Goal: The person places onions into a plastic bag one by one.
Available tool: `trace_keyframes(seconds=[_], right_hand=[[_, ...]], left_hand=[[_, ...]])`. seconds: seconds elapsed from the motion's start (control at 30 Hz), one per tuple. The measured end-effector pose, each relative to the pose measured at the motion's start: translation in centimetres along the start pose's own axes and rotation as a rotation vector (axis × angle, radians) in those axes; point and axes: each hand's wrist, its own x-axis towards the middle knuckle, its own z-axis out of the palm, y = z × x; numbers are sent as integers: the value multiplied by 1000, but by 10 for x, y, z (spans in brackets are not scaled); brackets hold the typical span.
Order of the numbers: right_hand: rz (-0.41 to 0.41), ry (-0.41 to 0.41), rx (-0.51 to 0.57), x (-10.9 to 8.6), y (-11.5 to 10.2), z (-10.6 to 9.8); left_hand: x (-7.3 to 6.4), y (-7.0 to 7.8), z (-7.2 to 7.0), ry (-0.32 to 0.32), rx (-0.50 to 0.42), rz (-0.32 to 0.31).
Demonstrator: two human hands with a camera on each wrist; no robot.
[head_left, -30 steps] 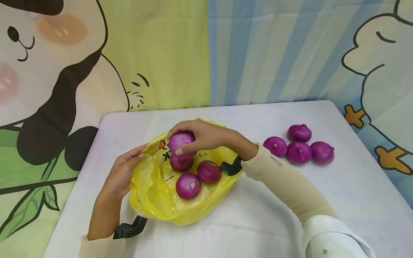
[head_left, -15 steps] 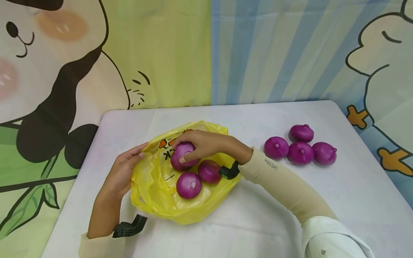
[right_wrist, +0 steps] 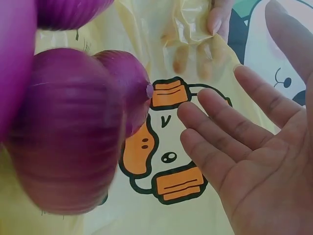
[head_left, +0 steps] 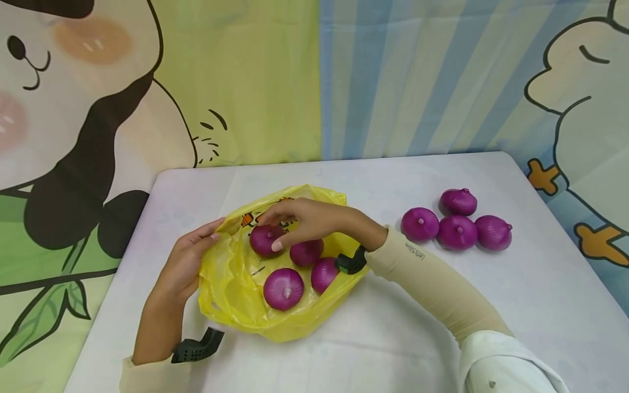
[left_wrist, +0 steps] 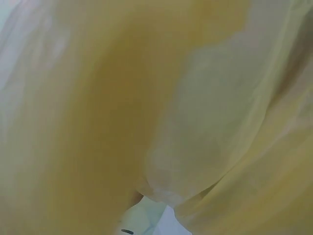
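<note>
Onion (head_left: 262,243), in the bag (head_left: 231,308), beneath the right hand (head_left: 309,221): fingers spread, loosely extended, apart from the onions in the right wrist view. Left hand (head_left: 183,265): pinches the bag's rim, thumb inside, fingertips behind showing faintly through the film. Partly hidden: two onions by the right hand, a third by the right wrist camera (head_left: 350,262). Left wrist view: mostly blurred yellow film, details unreadable. Counts: bag, one; onions visible inside, four; onions grouped on the table (head_left: 393,349), four; hands, two.
</note>
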Motion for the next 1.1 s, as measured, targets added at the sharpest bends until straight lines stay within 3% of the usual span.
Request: trace_keyframes(seconds=[0.37, 0.63, 1.1], right_hand=[[-97, 28, 19, -16, -2, -1], [-75, 2, 58, -36, 0, -6], [-80, 196, 151, -94, 4, -35]], left_hand=[[2, -2, 2, -3, -6, 10], [1, -1, 0, 6, 12, 12], [1, 1, -3, 4, -16, -12]])
